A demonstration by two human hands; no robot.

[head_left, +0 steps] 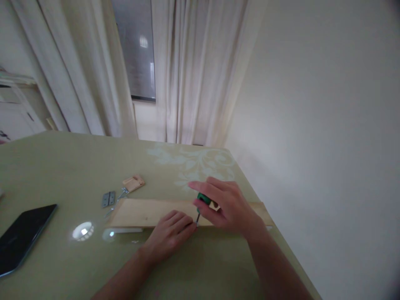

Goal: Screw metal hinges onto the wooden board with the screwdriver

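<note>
A screwdriver with a green handle (203,198) is gripped in my right hand (227,205), its shaft pointing down at the near edge of a long pale wooden board (146,213). My left hand (172,232) rests against that same edge, fingers bent and drawn together. Its thumb and index fingertips meet close by the screwdriver's tip. Whatever small piece they pinch there is too small to make out. The board lies on the table, and my right hand and wrist cover part of its right half.
Beyond the board's left end lie a grey metal hinge (108,199), thin metal hardware (124,191) and a small wooden block (133,183). A dark tablet (26,233) lies at left on the green table (78,166). A white wall (318,125) borders the table's right edge.
</note>
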